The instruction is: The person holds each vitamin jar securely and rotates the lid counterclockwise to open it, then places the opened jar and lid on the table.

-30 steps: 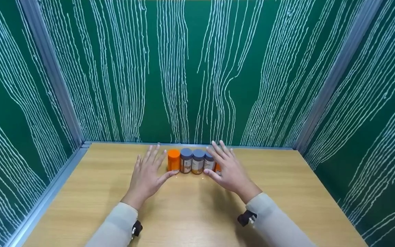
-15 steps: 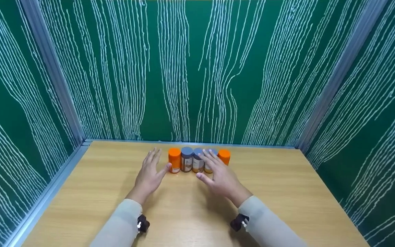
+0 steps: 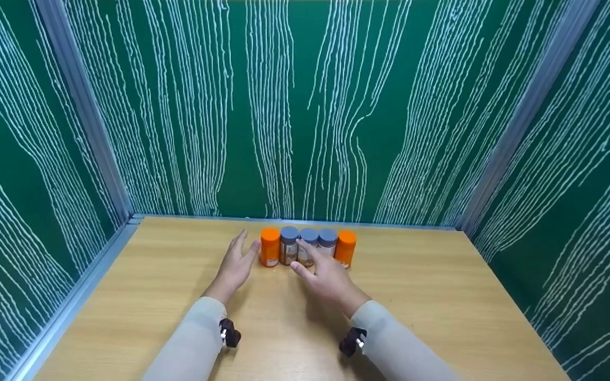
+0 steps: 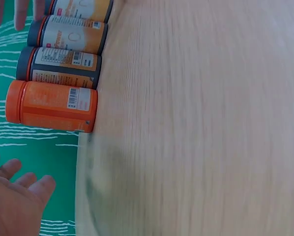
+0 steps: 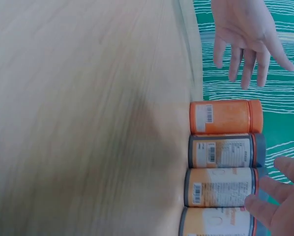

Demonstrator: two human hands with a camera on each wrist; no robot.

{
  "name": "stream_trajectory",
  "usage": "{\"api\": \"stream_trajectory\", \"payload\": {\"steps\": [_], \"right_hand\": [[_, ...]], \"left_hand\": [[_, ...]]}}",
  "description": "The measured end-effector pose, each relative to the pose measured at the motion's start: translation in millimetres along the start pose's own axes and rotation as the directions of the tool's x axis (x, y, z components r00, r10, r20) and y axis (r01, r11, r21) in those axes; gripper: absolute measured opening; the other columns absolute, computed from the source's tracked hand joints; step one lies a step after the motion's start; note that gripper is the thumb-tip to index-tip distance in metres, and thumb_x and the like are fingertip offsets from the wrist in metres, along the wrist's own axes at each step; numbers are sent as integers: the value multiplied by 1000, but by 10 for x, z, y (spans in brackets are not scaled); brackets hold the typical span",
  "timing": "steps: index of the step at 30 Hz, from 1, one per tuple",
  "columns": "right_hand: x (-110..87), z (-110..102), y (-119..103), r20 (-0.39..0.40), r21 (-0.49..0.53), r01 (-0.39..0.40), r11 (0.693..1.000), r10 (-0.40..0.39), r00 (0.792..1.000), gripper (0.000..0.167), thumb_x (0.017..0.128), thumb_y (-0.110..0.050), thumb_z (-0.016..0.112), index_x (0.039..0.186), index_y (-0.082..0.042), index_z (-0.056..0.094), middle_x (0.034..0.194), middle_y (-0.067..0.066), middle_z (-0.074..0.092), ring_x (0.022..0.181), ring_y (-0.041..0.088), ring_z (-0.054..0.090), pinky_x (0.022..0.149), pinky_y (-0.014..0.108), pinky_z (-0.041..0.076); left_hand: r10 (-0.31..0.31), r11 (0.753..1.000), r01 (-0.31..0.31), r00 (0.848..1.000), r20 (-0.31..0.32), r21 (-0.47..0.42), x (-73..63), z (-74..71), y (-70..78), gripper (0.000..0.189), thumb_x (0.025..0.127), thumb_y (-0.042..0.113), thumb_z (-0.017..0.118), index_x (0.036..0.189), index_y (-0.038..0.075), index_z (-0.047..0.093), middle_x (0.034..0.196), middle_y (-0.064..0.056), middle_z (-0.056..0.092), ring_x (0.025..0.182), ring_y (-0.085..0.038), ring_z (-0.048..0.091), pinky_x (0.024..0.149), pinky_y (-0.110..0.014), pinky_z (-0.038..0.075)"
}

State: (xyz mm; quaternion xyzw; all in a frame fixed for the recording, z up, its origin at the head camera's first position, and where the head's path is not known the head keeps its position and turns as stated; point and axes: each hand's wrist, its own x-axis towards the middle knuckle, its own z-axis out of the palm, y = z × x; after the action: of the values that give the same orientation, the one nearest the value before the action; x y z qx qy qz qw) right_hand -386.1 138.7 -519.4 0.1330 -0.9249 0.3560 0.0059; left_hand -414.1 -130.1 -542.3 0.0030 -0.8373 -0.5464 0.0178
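Several bottles stand upright in a tight row at the table's far side. An orange bottle (image 3: 270, 248) is at the left end and another orange bottle (image 3: 346, 247) at the right end. Between them are three with grey lids: a left grey-lidded bottle (image 3: 289, 244), a middle grey-lidded bottle (image 3: 309, 235) and a right grey-lidded bottle (image 3: 328, 238). My left hand (image 3: 236, 264) is held just left of the left orange bottle, fingers extended, holding nothing. My right hand (image 3: 327, 276) hovers in front of the grey-lidded bottles with fingers extended, partly covering the middle one.
The wooden table (image 3: 278, 338) ends at a metal rail (image 3: 416, 227) behind the bottles. Green panels (image 3: 315, 106) with white wavy lines rise on three sides, joined by metal posts (image 3: 514, 116). Dark wrist cameras (image 3: 229, 333) sit at both cuffs.
My right hand has moved left and toward me, uncovering the right orange bottle. My left hand has turned more sideways, its fingers less spread. The bottles remain in their row.
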Motion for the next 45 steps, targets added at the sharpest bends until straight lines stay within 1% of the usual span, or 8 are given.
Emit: {"api": "stream_trajectory", "payload": {"steps": [5, 15, 19, 24, 29, 34, 41, 45], "right_hand": [[76, 109, 3, 32, 109, -27, 994, 24, 999, 77, 104, -81, 59, 173, -51, 41, 182, 2, 45, 165, 38, 48, 134, 72, 35], [195, 271, 2, 49, 332, -17, 943, 1, 999, 67, 112, -65, 60, 171, -35, 50, 177, 7, 53, 166, 38, 47, 137, 68, 32], [220, 319, 6, 27, 355, 19, 935, -30, 999, 65, 115, -59, 59, 170, -25, 53, 173, 11, 56, 163, 39, 51, 136, 67, 35], [264, 347, -9, 40, 396, 5, 918, -23, 999, 66, 116, -58, 57, 170, -21, 54, 176, 13, 53, 166, 40, 46, 139, 66, 30], [324, 371, 9, 77, 441, -52, 896, 20, 997, 70, 115, -64, 55, 171, -23, 53, 180, 10, 47, 171, 38, 38, 141, 67, 22], [348, 389, 31, 118, 466, -98, 880, 48, 992, 70, 115, -66, 53, 173, -26, 50, 183, 8, 43, 173, 37, 33, 142, 69, 17], [360, 417, 16, 106, 462, -57, 885, 9, 994, 63, 120, -53, 50, 173, -21, 49, 181, 13, 45, 171, 39, 37, 141, 68, 21], [349, 420, 1, 142, 511, -110, 853, 42, 989, 64, 120, -55, 50, 175, -24, 46, 184, 12, 40, 172, 39, 36, 141, 68, 22]], "left_hand": [[-26, 999, 26, 1000, 17, -38, 21, 76, -20, 83, 116, 62, 56, 183, 25, 23, 192, -11, 18, 176, -46, 22, 138, -72, 24], [-9, 993, 13, 999, 37, -117, 107, 199, -86, 84, 116, 61, 57, 182, 21, 24, 190, -14, 24, 173, -48, 28, 138, -70, 28], [-20, 988, 27, 998, 51, -151, 136, 245, -100, 84, 116, 57, 60, 182, 20, 25, 190, -15, 25, 175, -45, 26, 138, -66, 30], [5, 985, 5, 998, 58, -175, 192, 289, -83, 84, 114, 33, 71, 182, 15, 25, 188, -17, 28, 174, -45, 28, 139, -64, 29], [31, 989, -22, 998, 56, -146, 237, 320, -82, 90, 108, 12, 78, 181, 11, 26, 185, -18, 35, 171, -44, 35, 139, -60, 30], [22, 995, -18, 999, 47, -94, 229, 334, -80, 89, 104, 11, 84, 178, 10, 36, 182, -18, 41, 165, -44, 47, 135, -58, 39], [79, 995, -77, 996, 33, -58, 212, 370, -33, 76, 98, 9, 89, 164, -2, 52, 160, -24, 56, 144, -44, 65, 126, -54, 53], [66, 997, -64, 997, 38, -44, 204, 383, -22, 74, 98, 12, 91, 161, -1, 54, 156, -22, 62, 141, -41, 67, 128, -55, 52]]}}
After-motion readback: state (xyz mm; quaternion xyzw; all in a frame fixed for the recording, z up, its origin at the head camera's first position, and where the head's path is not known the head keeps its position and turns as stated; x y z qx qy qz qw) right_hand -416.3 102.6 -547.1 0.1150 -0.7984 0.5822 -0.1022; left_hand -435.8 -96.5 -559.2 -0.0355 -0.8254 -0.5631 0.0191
